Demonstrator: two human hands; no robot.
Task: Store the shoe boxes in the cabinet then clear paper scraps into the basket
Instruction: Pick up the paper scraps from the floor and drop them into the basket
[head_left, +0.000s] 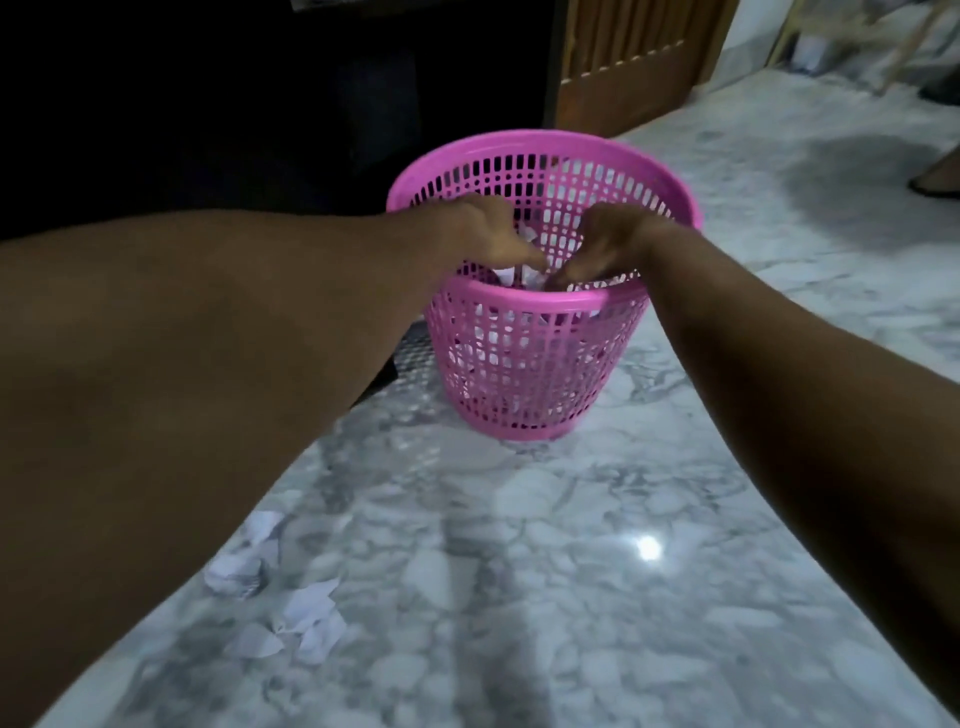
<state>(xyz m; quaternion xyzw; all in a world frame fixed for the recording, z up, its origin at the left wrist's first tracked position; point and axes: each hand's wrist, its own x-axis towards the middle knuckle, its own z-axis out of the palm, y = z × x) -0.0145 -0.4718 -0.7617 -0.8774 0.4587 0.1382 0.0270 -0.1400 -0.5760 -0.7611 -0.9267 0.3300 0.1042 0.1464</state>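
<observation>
Paper scraps, white & crumpled, lie on the marble floor near bottom left, well apart from both hands. Left hand hangs over the pink basket w/ fingers curled down, white paper at its fingertips; can't tell if pinched. Right hand just beside it, fingers drooping inside the rim; grip unclear. Basket: lattice plastic, upright, white scraps inside.

Home interior: marble floor, wooden door.
</observation>
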